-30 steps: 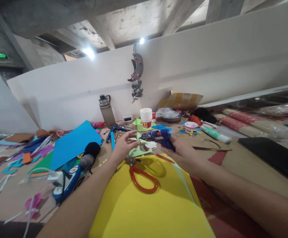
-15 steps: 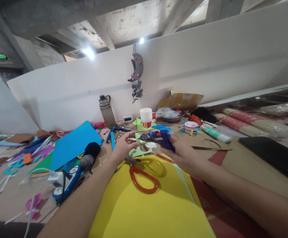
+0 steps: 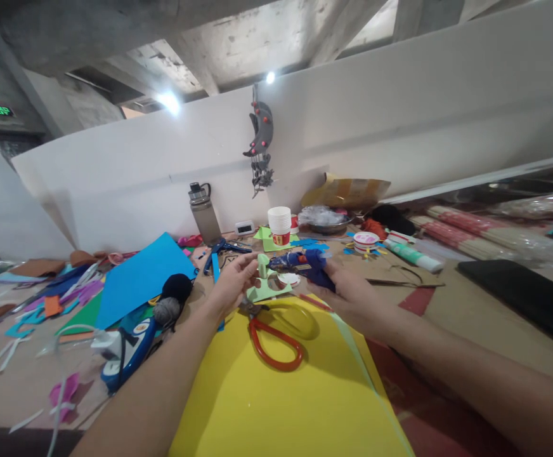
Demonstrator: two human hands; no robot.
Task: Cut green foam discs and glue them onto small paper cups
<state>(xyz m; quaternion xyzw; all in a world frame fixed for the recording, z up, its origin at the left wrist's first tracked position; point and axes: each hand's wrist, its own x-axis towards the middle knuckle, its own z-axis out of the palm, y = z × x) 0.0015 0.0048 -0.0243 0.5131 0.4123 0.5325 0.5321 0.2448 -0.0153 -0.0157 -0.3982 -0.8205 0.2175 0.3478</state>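
Observation:
My left hand (image 3: 233, 284) pinches a small light green piece (image 3: 262, 265), which looks like cut felt or foam sheet. In my right hand (image 3: 347, 285) is a blue glue gun (image 3: 311, 265), its nozzle pointing left and close to the green piece. Whether the nozzle touches it I cannot tell. Under my hands lie a light green sheet with cut-outs (image 3: 269, 291) and a small white lid-like piece (image 3: 289, 279). Scissors with one red and one yellow handle (image 3: 276, 355) rest on a yellow sheet (image 3: 276, 406) nearest me.
Paper cups (image 3: 279, 222) stand beyond my hands, with a water bottle (image 3: 205, 214) to their left. At left are a blue sheet (image 3: 138, 279), a black pompom (image 3: 178, 287) and a power strip (image 3: 129, 355). A black phone-like slab (image 3: 524, 301) lies at right.
The green piece in my left hand has turned and now stands more upright beside the nozzle. My left fingers have shifted slightly; the right hand keeps the glue gun nearly still.

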